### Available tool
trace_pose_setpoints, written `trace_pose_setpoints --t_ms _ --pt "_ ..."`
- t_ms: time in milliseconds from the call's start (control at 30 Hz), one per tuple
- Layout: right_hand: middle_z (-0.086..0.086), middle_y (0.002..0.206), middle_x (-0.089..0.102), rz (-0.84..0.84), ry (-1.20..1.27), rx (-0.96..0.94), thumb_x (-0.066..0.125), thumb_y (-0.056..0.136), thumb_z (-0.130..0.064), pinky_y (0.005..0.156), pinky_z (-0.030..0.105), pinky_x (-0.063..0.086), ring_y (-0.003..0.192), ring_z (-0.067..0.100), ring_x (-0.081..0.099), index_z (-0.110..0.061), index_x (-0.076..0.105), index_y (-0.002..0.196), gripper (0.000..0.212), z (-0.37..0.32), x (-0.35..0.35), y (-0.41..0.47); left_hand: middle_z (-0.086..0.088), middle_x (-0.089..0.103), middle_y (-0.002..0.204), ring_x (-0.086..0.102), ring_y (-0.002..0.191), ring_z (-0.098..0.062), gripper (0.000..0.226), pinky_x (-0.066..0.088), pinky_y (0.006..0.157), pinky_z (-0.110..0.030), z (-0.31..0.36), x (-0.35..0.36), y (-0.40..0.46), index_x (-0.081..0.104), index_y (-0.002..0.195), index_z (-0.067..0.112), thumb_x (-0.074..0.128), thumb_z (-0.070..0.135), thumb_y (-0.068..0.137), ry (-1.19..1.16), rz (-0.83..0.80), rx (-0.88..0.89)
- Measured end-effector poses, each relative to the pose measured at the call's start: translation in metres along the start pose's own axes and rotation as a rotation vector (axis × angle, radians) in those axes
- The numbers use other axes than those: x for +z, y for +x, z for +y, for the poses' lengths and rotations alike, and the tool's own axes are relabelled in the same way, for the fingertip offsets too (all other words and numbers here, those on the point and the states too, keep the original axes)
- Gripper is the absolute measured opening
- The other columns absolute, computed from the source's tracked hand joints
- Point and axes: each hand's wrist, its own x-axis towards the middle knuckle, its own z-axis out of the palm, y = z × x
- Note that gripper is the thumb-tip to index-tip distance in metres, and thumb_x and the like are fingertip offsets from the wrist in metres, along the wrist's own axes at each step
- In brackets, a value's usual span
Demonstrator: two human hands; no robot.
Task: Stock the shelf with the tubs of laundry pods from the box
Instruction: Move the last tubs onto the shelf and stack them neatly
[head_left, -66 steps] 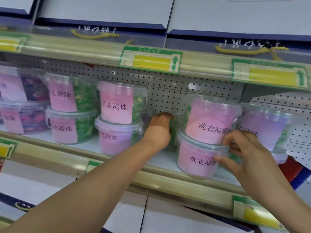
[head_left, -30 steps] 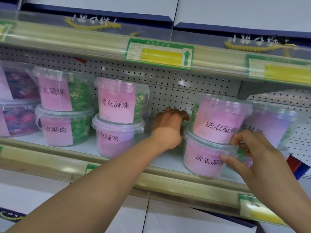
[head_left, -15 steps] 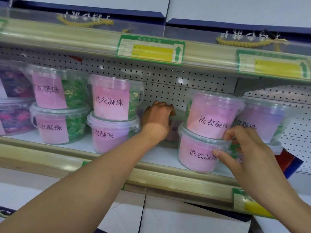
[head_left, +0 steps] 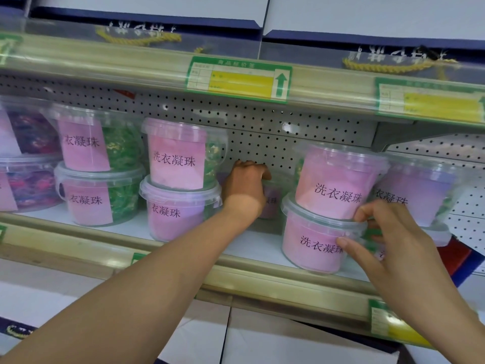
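Clear tubs with pink labels stand stacked two high along the shelf [head_left: 252,248]. My left hand [head_left: 244,187] reaches deep into the gap between two stacks and grips the top of a tub at the back [head_left: 271,203], mostly hidden behind my hand. My right hand [head_left: 388,240] holds the front right stack: my thumb lies on the lower tub [head_left: 309,245] and my fingers curl at the base of the upper tub [head_left: 336,182]. To the left stands another stack, upper tub [head_left: 178,156] on lower tub [head_left: 170,208].
More stacked tubs fill the far left [head_left: 86,166] and the right end [head_left: 422,190] of the shelf. A pegboard back wall [head_left: 262,127] closes the rear. The upper shelf edge with price tags [head_left: 238,80] hangs low overhead. White boxes [head_left: 288,342] sit below.
My left hand has stayed on the back tub in the gap. My right hand keeps its hold on the front right stack. The view shifted slightly.
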Motion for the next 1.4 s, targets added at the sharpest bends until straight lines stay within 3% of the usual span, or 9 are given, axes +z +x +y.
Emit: trace_pose_setpoints --t_ms 233,400,533,700,900,1067,1233,1333,1400 --pt "-0.002 0.102 0.048 0.006 0.046 0.009 0.076 0.072 -0.019 0.070 0.037 0.052 0.079 0.019 0.058 -0.022 0.051 0.095 0.034 0.001 0.002 0.000 -0.012 0.062 0.117 0.050 0.115 -0.026 0.041 0.047 0.091 -0.036 0.002 0.003 0.002 0.066 0.114 0.012 0.054 -0.009 0.081 -0.040 -0.009 -0.013" --pt "-0.001 0.101 0.047 0.010 0.092 0.027 0.077 0.072 -0.017 0.072 0.041 0.052 0.080 0.020 0.058 -0.022 0.051 0.093 0.034 -0.002 0.004 0.000 -0.011 0.054 0.130 0.057 0.110 -0.026 0.064 0.049 0.091 -0.037 0.009 -0.012 -0.020 0.050 0.134 0.015 0.052 -0.013 0.076 -0.130 -0.032 -0.021" --pt "-0.001 0.101 0.046 0.004 0.143 0.011 0.077 0.072 -0.016 0.074 0.040 0.052 0.082 0.020 0.058 -0.021 0.051 0.092 0.033 -0.010 0.010 0.001 -0.002 0.052 0.128 0.057 0.105 -0.013 0.065 0.041 0.084 -0.016 0.010 -0.038 -0.065 0.039 0.139 0.019 0.050 -0.009 0.081 -0.257 0.004 0.020" --pt "-0.004 0.102 0.042 -0.020 0.150 -0.058 0.075 0.075 -0.022 0.066 0.016 0.034 0.084 0.013 0.049 -0.025 0.046 0.091 0.033 -0.034 0.026 0.006 0.012 0.045 0.133 0.048 0.109 0.003 0.061 0.034 0.083 -0.002 -0.004 -0.059 -0.107 0.037 0.136 0.025 0.058 0.000 0.085 -0.368 0.020 0.040" --pt "-0.003 0.103 0.040 -0.027 0.141 -0.060 0.072 0.078 -0.026 0.070 0.026 0.034 0.091 0.018 0.048 -0.025 0.043 0.092 0.033 -0.053 0.040 0.011 0.011 0.049 0.132 0.049 0.117 -0.004 0.062 0.036 0.091 -0.013 -0.020 -0.069 -0.127 0.042 0.135 0.027 0.062 0.003 0.082 -0.219 0.005 0.089" --pt "-0.001 0.102 0.040 -0.024 0.108 -0.045 0.073 0.077 -0.025 0.069 0.027 0.032 0.089 0.018 0.047 -0.019 0.047 0.096 0.032 -0.057 0.043 0.013 0.015 0.027 0.152 0.036 0.134 -0.003 0.071 0.026 0.106 -0.012 -0.014 -0.071 -0.128 0.032 0.144 0.025 0.062 0.004 0.083 -0.170 -0.044 0.158" --pt "-0.003 0.103 0.037 -0.052 0.079 -0.048 0.070 0.081 -0.026 0.068 0.028 0.032 0.090 0.021 0.051 -0.016 0.048 0.103 0.033 -0.059 0.042 0.014 0.016 0.022 0.153 0.036 0.133 -0.005 0.072 0.030 0.103 -0.016 -0.009 -0.073 -0.126 0.027 0.145 0.028 0.061 0.010 0.084 -0.130 -0.052 0.142" --pt "-0.002 0.118 0.042 -0.095 0.112 -0.023 0.063 0.085 -0.033 0.075 0.030 0.040 0.099 0.018 0.052 -0.020 0.042 0.114 0.038 -0.054 0.031 0.008 0.013 0.024 0.151 0.032 0.134 -0.007 0.069 0.035 0.102 -0.024 -0.002 -0.074 -0.128 0.031 0.143 0.027 0.062 0.012 0.083 -0.080 -0.025 0.140" --pt "-0.001 0.125 0.041 -0.023 0.138 0.004 0.063 0.084 -0.032 0.081 0.030 0.043 0.099 0.012 0.049 -0.020 0.040 0.121 0.045 -0.047 0.015 0.000 0.008 0.031 0.145 0.033 0.132 -0.010 0.063 0.039 0.099 -0.028 0.006 -0.074 -0.130 0.038 0.138 0.024 0.063 0.011 0.082 -0.063 0.011 0.151"
